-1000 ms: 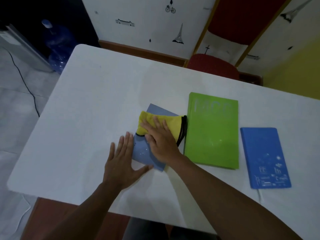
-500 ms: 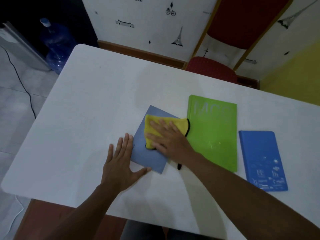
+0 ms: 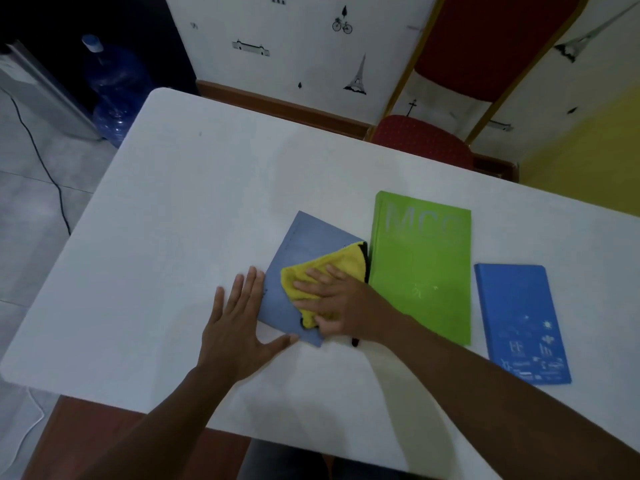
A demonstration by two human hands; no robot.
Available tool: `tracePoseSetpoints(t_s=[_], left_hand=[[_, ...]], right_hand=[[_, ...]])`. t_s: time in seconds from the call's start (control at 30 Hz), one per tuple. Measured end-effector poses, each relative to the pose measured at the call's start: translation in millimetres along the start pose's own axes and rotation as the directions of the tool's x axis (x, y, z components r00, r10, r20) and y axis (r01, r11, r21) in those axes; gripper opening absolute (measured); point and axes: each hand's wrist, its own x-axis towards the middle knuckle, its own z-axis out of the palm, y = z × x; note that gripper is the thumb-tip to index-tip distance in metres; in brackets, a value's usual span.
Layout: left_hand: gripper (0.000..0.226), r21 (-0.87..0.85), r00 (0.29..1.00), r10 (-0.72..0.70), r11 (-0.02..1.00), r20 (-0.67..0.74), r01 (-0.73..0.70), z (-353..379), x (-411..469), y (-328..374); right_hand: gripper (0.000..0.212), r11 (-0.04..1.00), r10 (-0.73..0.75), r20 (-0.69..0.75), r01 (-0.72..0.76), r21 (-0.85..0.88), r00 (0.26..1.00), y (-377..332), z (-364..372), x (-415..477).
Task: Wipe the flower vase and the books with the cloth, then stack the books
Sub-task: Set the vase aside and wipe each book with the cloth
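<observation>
Right of grey-blue book (image 3: 304, 247): green book (image 3: 420, 265) touching, blue notebook (image 3: 519, 320) apart.

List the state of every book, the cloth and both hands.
grey-blue book: closed, flat, skewed, under cloth
green book: closed, flat, uncovered
blue notebook: closed, flat, apart
yellow cloth: crumpled, pressed on grey-blue book
left hand: open, flat, bracing book's edge
right hand: flat on cloth
</observation>
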Motion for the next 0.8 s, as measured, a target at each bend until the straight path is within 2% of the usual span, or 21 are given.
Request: tracePoseSetpoints(t_s=[0.07,0.17,0.3,0.4,0.53,0.63,0.73,0.8], left_hand=[[0.124,-0.003,1.0,0.001,1.0,0.006,-0.001,-1,0,0],[0.121,0.013,1.0,0.005,1.0,0.018,-0.005,-3,2,-1],[0.09,-0.006,0.994,0.103,0.995,0.025,-0.103,-12,9,-8],[0.075,0.052,0.98,0.194,0.979,0.045,-0.196,-19,17,-11],[0.074,0.141,0.976,0.203,0.967,0.076,-0.212,-22,20,-12],[0.076,0.158,0.975,0.194,0.965,0.108,-0.209,-22,20,-13],[0.077,0.137,0.976,0.187,0.97,0.111,-0.202,-23,20,-12],[0.079,0.128,0.975,0.185,0.971,0.119,-0.2,-23,21,-12]], right_hand=[[0.046,0.995,0.099,0.045,-0.098,-0.026,0.994,15,-15,10],[0.055,0.938,0.342,0.117,-0.331,-0.1,0.932,27,-25,36],[0.069,0.88,0.473,0.088,-0.466,-0.091,0.877,17,-14,57],[0.064,0.912,0.406,0.012,-0.404,-0.069,0.914,-7,1,44],[0.05,0.974,0.225,-0.1,-0.224,0.014,0.969,-44,28,4],[0.046,0.987,0.156,-0.09,-0.152,0.051,0.984,-60,42,-18],[0.042,0.99,0.138,-0.117,-0.134,0.038,0.984,-51,36,-16],[0.041,0.979,0.201,-0.145,-0.204,-0.009,0.969,-43,29,-4]])
